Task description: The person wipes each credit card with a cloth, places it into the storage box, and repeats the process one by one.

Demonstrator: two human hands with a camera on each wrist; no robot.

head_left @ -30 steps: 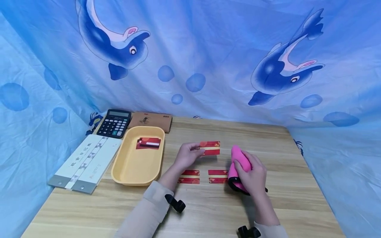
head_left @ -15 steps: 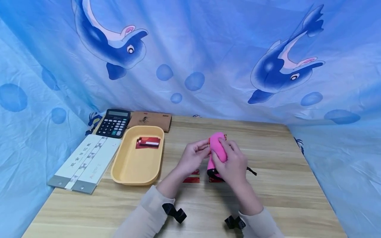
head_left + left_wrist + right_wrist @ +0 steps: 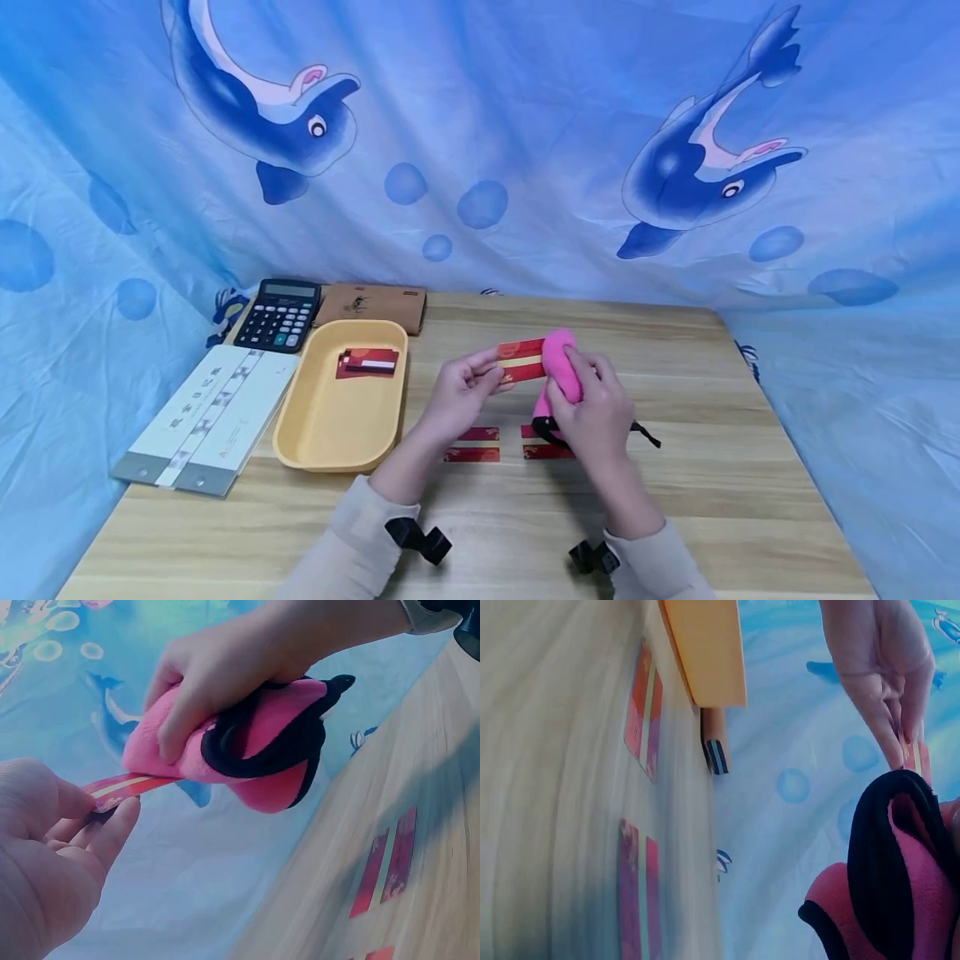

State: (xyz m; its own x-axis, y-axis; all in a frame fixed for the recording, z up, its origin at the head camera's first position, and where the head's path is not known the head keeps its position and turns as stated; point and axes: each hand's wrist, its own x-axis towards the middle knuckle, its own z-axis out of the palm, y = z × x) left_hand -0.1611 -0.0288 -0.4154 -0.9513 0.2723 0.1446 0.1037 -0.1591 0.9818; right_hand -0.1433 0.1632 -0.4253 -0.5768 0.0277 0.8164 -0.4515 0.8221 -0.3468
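In the head view my left hand (image 3: 456, 398) pinches the left end of a red card (image 3: 520, 361) with a pale yellow stripe, held above the table. Bunched in my right hand (image 3: 598, 410) is a pink cloth (image 3: 558, 360) with black edging. The cloth covers the card's right end; the left wrist view shows the cloth (image 3: 262, 750) against the card (image 3: 127, 789). Below the hands, two similar cards lie on the table, a left card (image 3: 474, 445) and a right card (image 3: 542, 447) partly hidden by the cloth.
Left of the hands stands a yellow tray (image 3: 337, 433) with several red cards (image 3: 367, 363) in it. Beyond are a black calculator (image 3: 279, 315), a brown notebook (image 3: 375, 307) and a white-and-grey booklet (image 3: 202, 417). A blue dolphin-print curtain (image 3: 555, 108) borders the wooden table (image 3: 675, 350).
The right hand brought the pink cloth leftward onto the held card. Over the last half second, more of the card came into sight between left hand and cloth.
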